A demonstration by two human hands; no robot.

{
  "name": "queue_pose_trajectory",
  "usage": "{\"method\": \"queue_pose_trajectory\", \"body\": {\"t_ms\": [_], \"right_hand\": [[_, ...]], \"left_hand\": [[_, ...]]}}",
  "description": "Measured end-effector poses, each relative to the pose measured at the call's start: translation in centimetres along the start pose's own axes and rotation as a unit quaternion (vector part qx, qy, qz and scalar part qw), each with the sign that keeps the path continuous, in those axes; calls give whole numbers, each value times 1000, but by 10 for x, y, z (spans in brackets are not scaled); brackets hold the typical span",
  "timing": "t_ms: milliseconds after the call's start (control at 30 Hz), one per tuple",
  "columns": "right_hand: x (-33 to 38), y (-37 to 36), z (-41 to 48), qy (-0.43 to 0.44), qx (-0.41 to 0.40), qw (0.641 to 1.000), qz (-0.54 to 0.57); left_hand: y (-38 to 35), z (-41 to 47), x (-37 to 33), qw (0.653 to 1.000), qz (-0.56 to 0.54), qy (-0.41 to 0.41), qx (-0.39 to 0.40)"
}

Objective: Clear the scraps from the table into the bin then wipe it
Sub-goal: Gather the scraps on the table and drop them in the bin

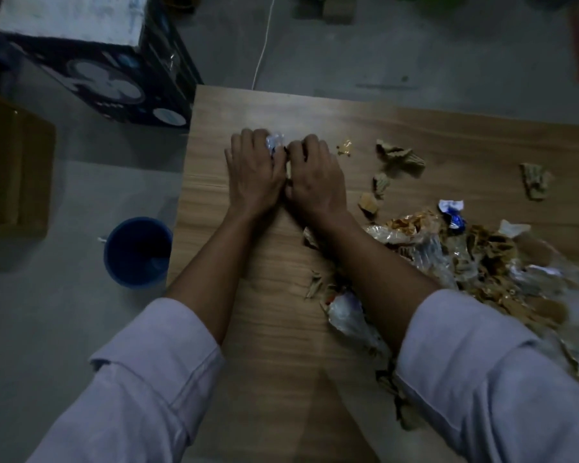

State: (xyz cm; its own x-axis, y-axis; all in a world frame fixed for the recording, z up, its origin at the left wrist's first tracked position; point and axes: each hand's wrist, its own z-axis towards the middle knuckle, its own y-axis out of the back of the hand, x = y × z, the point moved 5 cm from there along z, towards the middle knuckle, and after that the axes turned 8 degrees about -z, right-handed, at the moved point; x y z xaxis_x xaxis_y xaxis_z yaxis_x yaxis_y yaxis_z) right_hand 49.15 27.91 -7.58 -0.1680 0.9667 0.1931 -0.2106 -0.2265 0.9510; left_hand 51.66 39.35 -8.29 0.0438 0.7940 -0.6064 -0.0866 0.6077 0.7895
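On the wooden table (271, 329) my left hand (253, 172) and my right hand (315, 175) lie side by side, fingers curled around a small blue-and-white wrapper (275, 142) held between them. A heap of scraps (465, 259), made of torn cardboard, clear plastic and wrappers, covers the table's right side. Loose cardboard pieces (400, 158) and a small gold wrapper (345, 148) lie to the right of my hands. A blue bin (136, 252) stands on the floor just left of the table. What else my hands cover is hidden.
A dark printed box (114, 71) stands on the floor at the back left, a brown cardboard box (10, 168) at the far left. A white cable (263, 48) runs across the grey floor behind the table.
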Motion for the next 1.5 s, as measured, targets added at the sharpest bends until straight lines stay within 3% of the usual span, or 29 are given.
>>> {"method": "queue_pose_trajectory", "body": {"t_ms": [133,200,300,433,567,733,900,1067,1200,1367,1500], "right_hand": [[1,14,-23,7,99,995,-16],[-5,24,-36,-32,133,991,-2],[-6,60,-57,-97,77,992,35],[-5,125,-99,-146,-59,985,65],[-22,169,-148,-229,-164,956,77],[-51,180,-200,-296,-231,921,106],[-71,142,-224,-309,-175,932,67],[-74,136,-224,-298,-142,941,79],[-73,136,-218,-296,-90,949,60],[-66,153,-206,-291,-119,948,46],[-56,161,-195,-288,-138,946,48]], "left_hand": [[15,-27,-1,991,-74,113,-7],[26,-42,-1,967,-142,208,-22],[37,-72,-12,942,-199,268,-21],[42,-125,-58,936,-278,215,18],[30,-177,-117,923,-361,116,63],[6,-194,-159,909,-393,10,137],[-40,-203,-146,930,-315,-84,168],[-38,-202,-147,955,-231,-135,127],[-35,-207,-144,958,-204,-122,162],[0,-198,-143,968,-184,-134,104],[1,-188,-108,976,-190,-72,79]]}}
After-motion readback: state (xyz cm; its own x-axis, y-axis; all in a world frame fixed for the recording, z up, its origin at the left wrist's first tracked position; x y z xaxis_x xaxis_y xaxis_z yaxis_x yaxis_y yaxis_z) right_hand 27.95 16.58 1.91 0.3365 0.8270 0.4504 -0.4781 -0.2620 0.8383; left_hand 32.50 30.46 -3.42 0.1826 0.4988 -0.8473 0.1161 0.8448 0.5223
